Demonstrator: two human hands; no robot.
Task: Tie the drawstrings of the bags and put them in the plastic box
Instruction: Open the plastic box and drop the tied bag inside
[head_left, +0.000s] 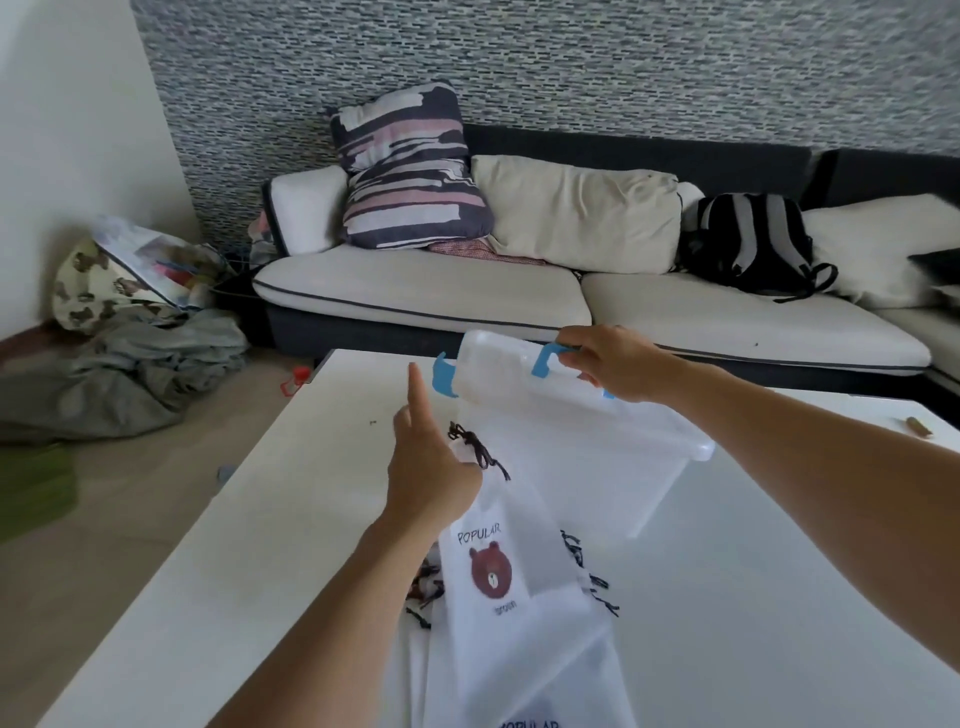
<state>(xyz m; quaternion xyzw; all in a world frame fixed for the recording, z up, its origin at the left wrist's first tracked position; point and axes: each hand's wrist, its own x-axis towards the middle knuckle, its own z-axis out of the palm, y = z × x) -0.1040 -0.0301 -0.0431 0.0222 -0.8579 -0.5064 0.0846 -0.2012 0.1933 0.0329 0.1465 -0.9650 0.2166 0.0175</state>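
A clear plastic box stands on the white table. My right hand grips the far edge of its translucent lid, which has blue clips, and holds it tilted up above the box. My left hand hovers over the table just left of the box, fingers straight, index finger pointing up, holding nothing. Several white drawstring bags with a brown bear print and dark cords lie in a pile in front of the box, partly under my left hand.
A sofa with cushions and a black backpack runs behind the table. Grey cloth and bags lie on the floor at the left. A small brown object sits at the table's right edge.
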